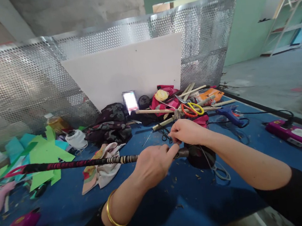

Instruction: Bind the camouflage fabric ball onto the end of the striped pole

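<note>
My left hand, with a gold bangle on the wrist, is closed around a long yarn-wrapped stick. Bands of black, magenta and cream run along it, and pink strands stick out at its left end. Right of this hand, the stick lines up with a dark round piece; whether they are joined is unclear. My right hand is pinched close to the left thumb, and what lies between its fingertips is too small to make out. Grey cord hangs below the right forearm in a loose loop on the blue table.
Scissors, wooden sticks and yellow yarn lie behind my hands. A blue glue gun and purple power strip are at right. Green paper, a white string ball, cloth and a lit phone lie left and back.
</note>
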Tool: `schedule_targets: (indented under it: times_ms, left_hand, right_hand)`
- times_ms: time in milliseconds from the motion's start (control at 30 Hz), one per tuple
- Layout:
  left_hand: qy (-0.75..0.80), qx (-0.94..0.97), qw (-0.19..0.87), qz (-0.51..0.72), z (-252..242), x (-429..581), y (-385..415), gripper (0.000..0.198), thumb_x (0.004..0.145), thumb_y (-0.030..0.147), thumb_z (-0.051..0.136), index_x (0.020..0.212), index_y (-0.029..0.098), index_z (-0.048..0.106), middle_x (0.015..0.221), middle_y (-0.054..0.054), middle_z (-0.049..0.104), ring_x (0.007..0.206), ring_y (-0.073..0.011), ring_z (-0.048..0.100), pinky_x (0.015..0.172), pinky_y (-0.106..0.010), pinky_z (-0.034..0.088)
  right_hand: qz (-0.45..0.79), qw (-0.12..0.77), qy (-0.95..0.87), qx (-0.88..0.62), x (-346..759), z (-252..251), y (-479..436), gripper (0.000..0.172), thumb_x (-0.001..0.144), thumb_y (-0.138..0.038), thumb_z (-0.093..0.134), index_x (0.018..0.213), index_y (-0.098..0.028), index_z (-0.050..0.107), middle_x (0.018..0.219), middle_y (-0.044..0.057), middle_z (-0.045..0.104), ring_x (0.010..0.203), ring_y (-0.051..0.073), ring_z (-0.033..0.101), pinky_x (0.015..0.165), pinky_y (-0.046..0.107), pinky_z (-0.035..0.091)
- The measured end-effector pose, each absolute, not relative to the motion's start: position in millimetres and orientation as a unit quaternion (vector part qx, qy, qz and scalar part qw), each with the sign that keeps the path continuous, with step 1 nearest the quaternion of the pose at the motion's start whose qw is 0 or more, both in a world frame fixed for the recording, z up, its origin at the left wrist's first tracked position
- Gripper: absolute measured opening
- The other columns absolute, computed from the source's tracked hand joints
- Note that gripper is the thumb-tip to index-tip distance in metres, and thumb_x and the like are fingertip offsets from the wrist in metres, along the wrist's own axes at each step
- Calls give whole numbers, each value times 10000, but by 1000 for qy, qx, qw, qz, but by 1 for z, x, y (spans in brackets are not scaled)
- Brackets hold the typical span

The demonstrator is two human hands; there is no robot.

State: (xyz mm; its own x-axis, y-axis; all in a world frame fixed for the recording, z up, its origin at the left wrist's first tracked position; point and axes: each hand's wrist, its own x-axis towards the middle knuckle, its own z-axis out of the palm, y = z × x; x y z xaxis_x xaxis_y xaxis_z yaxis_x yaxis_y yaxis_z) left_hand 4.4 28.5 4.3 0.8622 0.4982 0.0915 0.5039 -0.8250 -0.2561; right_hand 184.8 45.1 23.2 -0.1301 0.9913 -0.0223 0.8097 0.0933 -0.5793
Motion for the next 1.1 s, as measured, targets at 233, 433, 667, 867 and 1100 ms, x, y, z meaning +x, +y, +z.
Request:
schedule_targets:
  times_ms: [233,433,667,867,1100]
  left_hand:
    - [-244,-955,167,-18,5,5,28,160,851,154,463,975,233,528,750,-9,603,625,-187,608,483,-260,367]
    - [-264,-951,158,-28,8,-1,34,135,836,182,502,936,263,540,727,11,596,604,-170,595,450,-259,273]
    - [-289,-951,107,-34,36,-15,35,81,863,285,526,936,274,559,777,29,630,671,-157,607,482,-263,250]
    - [-307,-948,-15,-86,43,-22,34,130,799,246,608,927,271,610,820,46,674,732,-147,615,545,-235,299]
    - [-447,-833,-239,-220,59,-31,33,273,692,336,691,963,316,663,747,60,649,641,-131,557,555,-212,340]
  right_hand:
    - [217,167,-709,-650,181,14,48,281,775,-274,577,516,-184,642,561,39,631,551,148,548,524,261,311]
    - [238,189,-714,-630,187,21,44,323,820,-319,523,557,-171,638,585,26,632,579,137,540,539,250,331]
    - [476,247,-652,-536,246,45,21,286,777,-430,621,695,-159,581,596,-29,559,404,34,297,396,197,184]
    - [476,411,-575,-523,259,16,29,334,755,-471,638,744,-139,596,600,-7,568,373,27,269,379,191,179]
    - [427,372,-638,-522,204,-26,-3,289,775,-388,578,596,-174,654,548,4,606,444,112,472,458,226,401]
